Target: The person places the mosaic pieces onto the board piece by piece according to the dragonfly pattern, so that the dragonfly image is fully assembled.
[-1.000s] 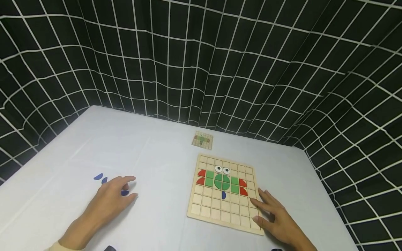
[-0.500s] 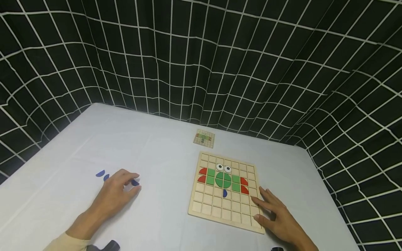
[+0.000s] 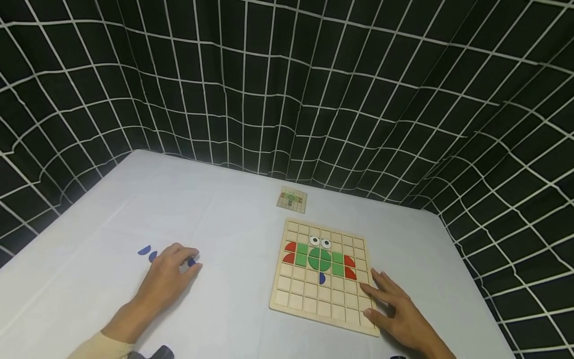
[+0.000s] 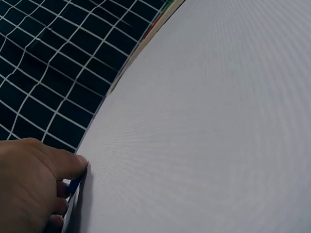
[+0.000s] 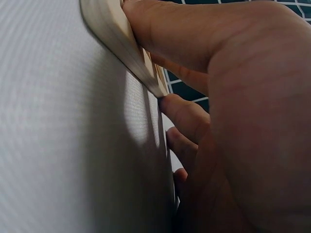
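Note:
A blue half-round tile [image 3: 192, 261] is pinched between the thumb and fingers of my left hand [image 3: 163, 276], close to the tabletop. In the left wrist view only a sliver of this tile [image 4: 74, 186] shows below the thumb. Two more blue tiles lie just left of that hand: a half-round tile [image 3: 144, 250] and another tile [image 3: 153, 256], partly hidden by it. My right hand [image 3: 394, 311] rests on the right edge of a wooden grid board [image 3: 309, 304], its thumb [image 5: 165, 24] on the rim. One blue half-round tile [image 3: 322, 278] sits on the board.
On the board are red tiles [image 3: 350, 273], green tiles [image 3: 320, 260] and two eye discs [image 3: 315, 241]. A small pattern card [image 3: 292, 199] lies behind it. White cloth [image 3: 233, 224] covers the table, and a dark gridded curtain [image 3: 251, 75] surrounds it.
My left hand has moved a little to the right, carrying the blue tile away from the other two, and the tile has turned slightly. My right hand stays at the board's edge.

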`<move>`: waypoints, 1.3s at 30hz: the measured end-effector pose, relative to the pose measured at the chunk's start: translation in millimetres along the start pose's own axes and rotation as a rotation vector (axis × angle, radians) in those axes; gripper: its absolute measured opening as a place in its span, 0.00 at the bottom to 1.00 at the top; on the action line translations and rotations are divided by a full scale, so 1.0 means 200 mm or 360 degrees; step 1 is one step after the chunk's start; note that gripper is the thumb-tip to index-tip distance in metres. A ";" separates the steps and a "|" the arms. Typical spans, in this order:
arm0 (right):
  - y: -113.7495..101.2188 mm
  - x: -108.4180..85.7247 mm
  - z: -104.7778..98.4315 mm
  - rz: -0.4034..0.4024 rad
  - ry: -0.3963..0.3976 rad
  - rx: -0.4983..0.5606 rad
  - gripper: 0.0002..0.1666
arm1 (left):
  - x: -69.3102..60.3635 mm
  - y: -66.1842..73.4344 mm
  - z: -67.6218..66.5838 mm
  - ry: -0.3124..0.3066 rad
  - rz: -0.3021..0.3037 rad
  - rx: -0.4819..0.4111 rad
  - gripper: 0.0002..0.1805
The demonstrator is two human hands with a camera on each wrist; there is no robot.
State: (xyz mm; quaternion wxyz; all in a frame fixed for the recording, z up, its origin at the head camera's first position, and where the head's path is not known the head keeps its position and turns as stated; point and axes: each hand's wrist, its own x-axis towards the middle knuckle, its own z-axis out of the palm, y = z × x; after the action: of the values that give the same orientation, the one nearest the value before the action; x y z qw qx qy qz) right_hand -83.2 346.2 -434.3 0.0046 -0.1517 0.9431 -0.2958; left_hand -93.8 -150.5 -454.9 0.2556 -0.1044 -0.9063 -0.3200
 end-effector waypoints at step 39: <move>-0.01 0.00 0.01 0.0029 0.0005 -0.0013 0.31 | 0.22 0.36 0.11 0.0032 0.0483 -0.0483 0.17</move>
State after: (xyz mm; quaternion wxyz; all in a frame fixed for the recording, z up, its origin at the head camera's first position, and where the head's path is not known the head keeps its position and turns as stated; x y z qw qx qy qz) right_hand -83.0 344.5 -434.6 0.0051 -0.1427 0.9456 -0.2923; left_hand -114.8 -80.0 -407.1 0.2913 -0.2738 -0.8190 -0.4116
